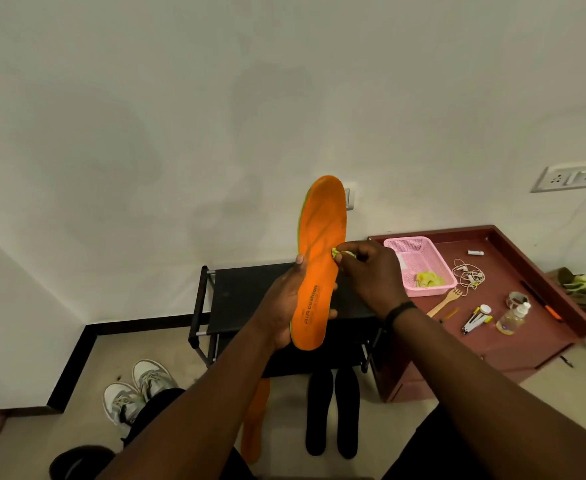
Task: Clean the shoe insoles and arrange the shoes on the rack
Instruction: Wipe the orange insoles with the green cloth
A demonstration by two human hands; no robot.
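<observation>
Insole point(321, 258), the orange one, stands upright at the centre of the frame, its toe end toward the top and its heel seated in the left hand point(284, 306). That hand's fingers curl round the heel half from behind, the thumb lying along the left edge. The right hand point(376, 275) pinches a small yellow-green cloth wad point(340, 254) between thumb and fingertips and presses it to the insole's right edge, about midway up.

Only the lower half is supported, so a hard rub higher up would likely bend the free toe end away and the wad would skid off without cleaning. The wad is small; a loose pinch could let it drop to the floor.

Lower in the frame, a second orange insole point(255, 420) and a pair of black insoles point(333, 410) lie on the floor, close by the knees, where a shift of the legs might scuff them. Behind the hands stands the black shoe rack point(243, 292); a grey-white pair of shoes point(139, 389) waits at lower left. At right, a pink basket point(419, 265) holding another yellow cloth sits on a maroon table point(533, 327), beside a small bottle point(513, 318) that a careless reach for fresh cloth could tip.
</observation>
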